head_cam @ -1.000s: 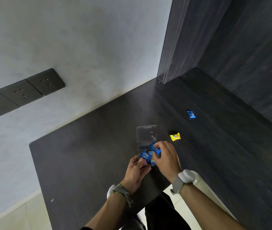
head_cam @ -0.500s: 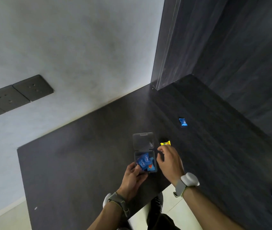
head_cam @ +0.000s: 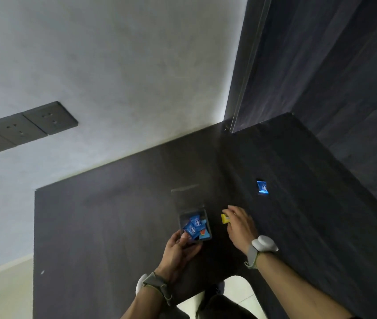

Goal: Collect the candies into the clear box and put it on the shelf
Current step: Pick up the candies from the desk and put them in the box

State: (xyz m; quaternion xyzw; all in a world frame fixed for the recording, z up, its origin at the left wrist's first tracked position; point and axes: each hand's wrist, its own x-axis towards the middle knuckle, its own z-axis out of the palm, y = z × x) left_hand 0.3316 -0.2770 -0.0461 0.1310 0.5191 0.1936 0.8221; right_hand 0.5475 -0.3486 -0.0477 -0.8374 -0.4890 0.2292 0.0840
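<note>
Candies in blue wrappers [head_cam: 194, 225] already fill the small clear plastic box [head_cam: 208, 229], which the left hand [head_cam: 178, 249] clasps to steady it on the dark tabletop [head_cam: 104, 226]. Just beside, the right hand [head_cam: 240, 224] seemingly pinches a yellow-wrapped candy [head_cam: 224, 218]; farther off lies another blue-wrapped candy [head_cam: 262, 187].

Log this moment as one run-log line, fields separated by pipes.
left hand steadies open clear box | right hand at yellow candy, grasp unclear | blue candy loose on counter
</note>
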